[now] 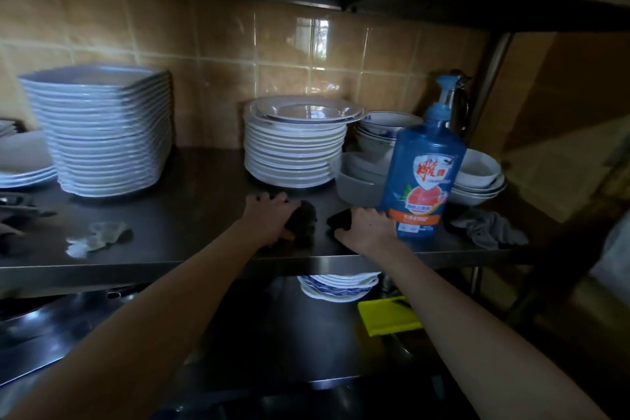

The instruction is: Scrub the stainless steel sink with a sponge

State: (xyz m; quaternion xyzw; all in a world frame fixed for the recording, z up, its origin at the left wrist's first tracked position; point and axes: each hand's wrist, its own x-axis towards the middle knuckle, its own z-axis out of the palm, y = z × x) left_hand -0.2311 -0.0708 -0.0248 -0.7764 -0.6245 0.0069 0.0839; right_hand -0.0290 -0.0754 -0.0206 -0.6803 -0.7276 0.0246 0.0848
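From my remote seat I see both arms stretched out to a dark steel shelf (191, 201) against a tan tiled wall (218, 54); the left hand (269, 218) lies on a dark scouring sponge (305, 222) near the shelf's front edge, fingers close together and curled down over its left part, with a sliver of orange showing under the palm; the right hand (366, 228) sits just beside it, thumb and curled fingers pinching a small black object (341, 217) that I cannot identify; the two hands are near but apart; a blue dish soap bottle (422, 181) with a pump top stands upright, touching or just beside the right hand's outer edge; behind the hands are a stack of round plates (296, 147) and, to its right, nested bowls (375, 143); a tall stack of square plates (102, 133) stands well to the left; a grey rag (487, 225) lies crumpled right of the bottle, and a pale crumpled wrapper (95, 235) lies left of the hands; below the shelf I see patterned plates (341, 285), a yellow cloth (388, 315) and a steel surface (61, 331), too dark for me to make out the sink basin
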